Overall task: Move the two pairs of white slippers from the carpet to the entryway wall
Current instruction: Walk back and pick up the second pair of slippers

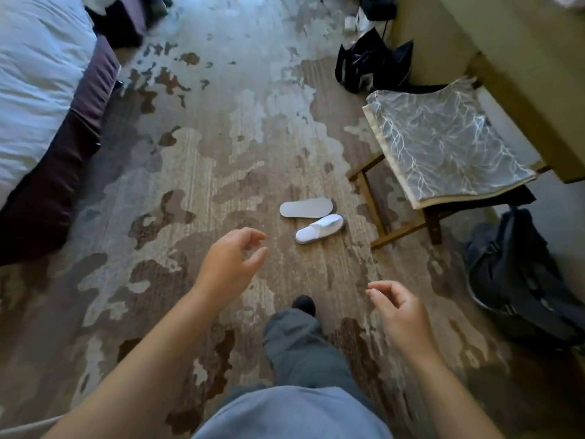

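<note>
The room is dim, lit by soft cool daylight that falls brightest on the far stretch of carpet point(240, 36) and on the white bed point(34, 74). Shadows are faint and diffuse. The wide lens bends the picture's edges, curving the bed. Both forearms smear with motion blur near the bottom edge. The dark bags point(373, 64) lose detail in shade. Overall sharpness is modest, slightly soft and compressed.
</note>
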The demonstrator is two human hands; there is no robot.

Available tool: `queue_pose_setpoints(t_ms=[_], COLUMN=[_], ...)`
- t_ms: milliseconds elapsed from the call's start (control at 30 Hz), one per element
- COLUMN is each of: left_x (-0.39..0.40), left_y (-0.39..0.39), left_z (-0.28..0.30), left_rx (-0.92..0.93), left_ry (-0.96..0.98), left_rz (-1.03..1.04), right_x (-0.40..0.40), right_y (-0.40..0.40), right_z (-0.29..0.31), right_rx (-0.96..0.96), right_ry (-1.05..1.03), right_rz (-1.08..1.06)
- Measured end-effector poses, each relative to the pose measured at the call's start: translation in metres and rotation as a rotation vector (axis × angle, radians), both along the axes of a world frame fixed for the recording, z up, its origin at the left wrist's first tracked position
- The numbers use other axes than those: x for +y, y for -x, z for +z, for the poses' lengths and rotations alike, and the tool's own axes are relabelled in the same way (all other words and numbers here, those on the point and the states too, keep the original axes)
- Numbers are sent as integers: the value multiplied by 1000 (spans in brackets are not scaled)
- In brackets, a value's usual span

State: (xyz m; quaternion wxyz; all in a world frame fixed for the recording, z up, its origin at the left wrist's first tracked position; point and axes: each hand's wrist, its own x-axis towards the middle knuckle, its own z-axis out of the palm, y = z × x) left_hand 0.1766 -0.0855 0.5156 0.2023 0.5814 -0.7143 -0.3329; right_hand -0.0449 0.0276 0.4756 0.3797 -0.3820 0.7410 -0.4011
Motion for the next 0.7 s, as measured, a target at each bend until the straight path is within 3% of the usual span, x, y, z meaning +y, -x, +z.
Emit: queue_pose_setpoints(t_ms=[200, 400, 700], left_x=[-128, -241, -468], left_y=[0, 4, 54], left_z=[-15, -43, -117], left_rx=[-136, -250, -317], left_ry=[-142, -228, -321], left_rz=[35, 36, -284], right_x=[-183, -312, -446], right_y=[36, 51, 48], right_z=[17, 11, -69], right_rx=[-35, 11, -33], right_ry=[41, -14, -222], right_rz=[23, 50, -357])
